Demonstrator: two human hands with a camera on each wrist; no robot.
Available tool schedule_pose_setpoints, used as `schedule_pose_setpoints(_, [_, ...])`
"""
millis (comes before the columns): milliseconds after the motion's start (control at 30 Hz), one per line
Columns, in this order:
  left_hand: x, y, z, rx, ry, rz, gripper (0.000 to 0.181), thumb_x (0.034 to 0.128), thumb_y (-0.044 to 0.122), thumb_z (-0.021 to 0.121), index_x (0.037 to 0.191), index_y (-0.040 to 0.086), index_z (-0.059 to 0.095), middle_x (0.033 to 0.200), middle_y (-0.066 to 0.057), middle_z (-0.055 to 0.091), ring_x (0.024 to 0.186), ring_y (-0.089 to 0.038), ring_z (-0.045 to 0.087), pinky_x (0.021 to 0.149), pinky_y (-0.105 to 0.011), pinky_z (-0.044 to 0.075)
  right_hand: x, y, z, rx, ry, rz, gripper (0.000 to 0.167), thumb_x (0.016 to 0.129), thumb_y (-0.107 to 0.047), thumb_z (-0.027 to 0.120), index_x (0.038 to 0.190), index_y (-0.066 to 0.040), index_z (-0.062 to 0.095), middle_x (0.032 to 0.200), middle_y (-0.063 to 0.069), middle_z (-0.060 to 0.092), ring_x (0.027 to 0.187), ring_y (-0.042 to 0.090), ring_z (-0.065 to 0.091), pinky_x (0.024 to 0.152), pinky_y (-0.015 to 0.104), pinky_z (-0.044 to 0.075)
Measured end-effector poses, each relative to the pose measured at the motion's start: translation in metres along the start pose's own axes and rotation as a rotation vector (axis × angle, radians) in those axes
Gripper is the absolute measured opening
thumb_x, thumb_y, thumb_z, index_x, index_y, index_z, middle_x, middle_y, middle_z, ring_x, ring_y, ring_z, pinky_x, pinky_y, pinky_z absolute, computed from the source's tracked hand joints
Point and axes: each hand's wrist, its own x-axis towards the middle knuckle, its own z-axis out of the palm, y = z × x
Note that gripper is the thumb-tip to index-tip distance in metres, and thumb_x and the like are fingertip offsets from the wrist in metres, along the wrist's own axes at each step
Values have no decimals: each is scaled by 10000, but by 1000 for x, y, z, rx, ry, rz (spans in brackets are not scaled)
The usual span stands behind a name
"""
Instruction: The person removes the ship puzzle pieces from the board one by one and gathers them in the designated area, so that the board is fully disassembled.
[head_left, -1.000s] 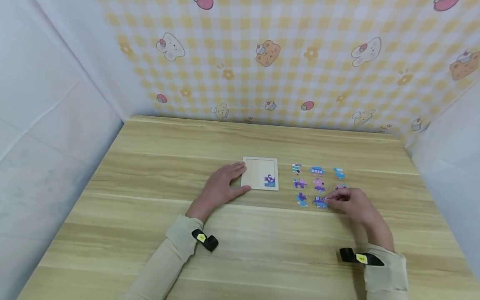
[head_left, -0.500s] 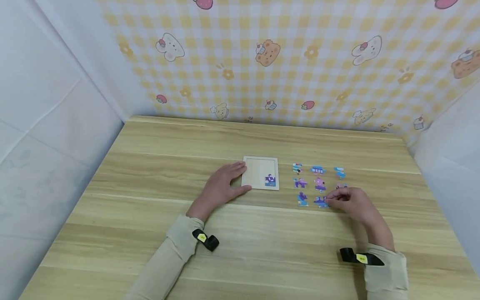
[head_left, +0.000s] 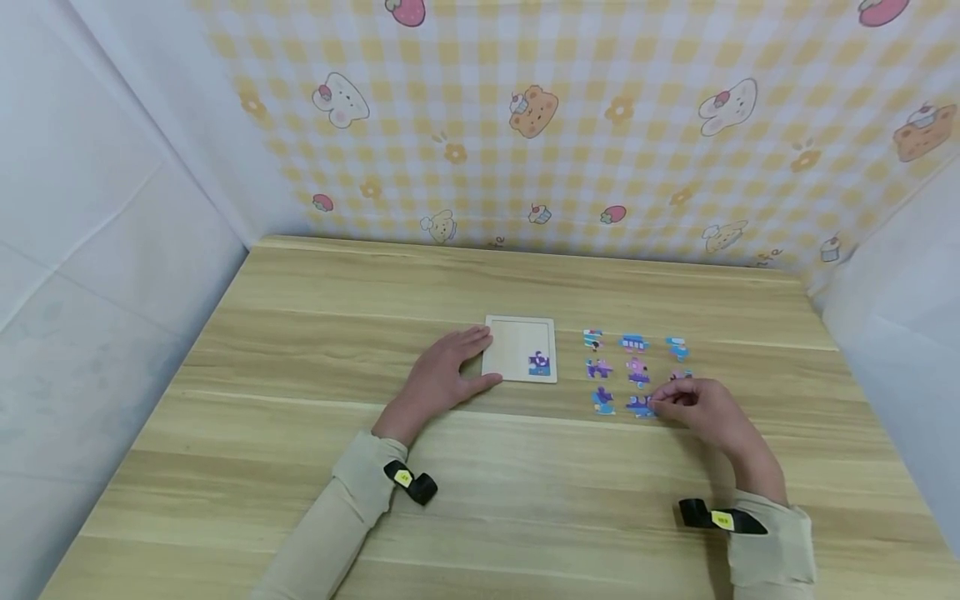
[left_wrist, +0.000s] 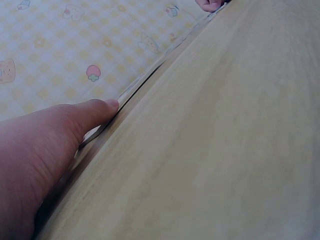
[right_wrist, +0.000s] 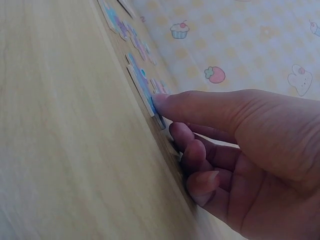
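Observation:
My left hand (head_left: pixel 441 377) rests on the left side of a square wooden puzzle tray (head_left: pixel 553 337), fingers along its left edge and thumb at its lower edge. One purple-and-blue puzzle piece (head_left: pixel 539 363) lies in the tray's lower right corner. To the right, my right hand (head_left: pixel 705 410) pinches a blue-and-purple puzzle piece (head_left: pixel 638 406) at its right end. In the right wrist view, the thumb (right_wrist: pixel 175 104) is on that piece (right_wrist: pixel 140 87) and the other fingers are curled; the index fingertip's contact is hidden.
Several loose puzzle pieces (head_left: pixel 637 370) lie in rows right of the tray, one partly covered by the right hand. The wooden table (head_left: pixel 495 517) ends at a yellow checked cloth (head_left: pixel 480 117) behind, with white sheets (head_left: pixel 97 250) at the sides.

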Motion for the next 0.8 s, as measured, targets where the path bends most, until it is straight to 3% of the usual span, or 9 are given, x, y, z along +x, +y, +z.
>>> schedule_pose_setpoints(300, [-2,-1,1,-5,19,1,768,945,564,696,1529,102,510,1624,8,420,1518,-185,353,1274,-390,223,-2,2,-4,28,-7,-84,87,983,-96,716,1018,-27,756,923,71,654,784,119,557,651,216,498])
schedule_pose_setpoints(467, [-2,-2,1,-16,40,14,756,943,553,702,1516,90,526,1611,-4,441,1508,-203,373,1268,-398,242,-1,-3,-3,54,30,-139,90,989,-98,710,1025,-22,743,912,79,671,763,120,565,619,222,500])
schedule_pose_setpoints(667, [-3,-2,1,-14,30,13,754,945,552,700,1517,94,524,1616,1,431,1512,-202,365,1271,-391,232,10,-26,6,38,107,-167,145,1006,-176,704,1042,-45,754,880,72,670,701,115,514,568,231,466])
schedule_pose_setpoints(800, [-3,-1,3,-11,27,21,753,953,564,683,1520,95,522,1618,-2,429,1513,-213,362,1270,-408,237,26,-44,18,47,105,-230,182,1024,-167,675,1104,-30,764,919,96,703,704,136,523,574,235,461])
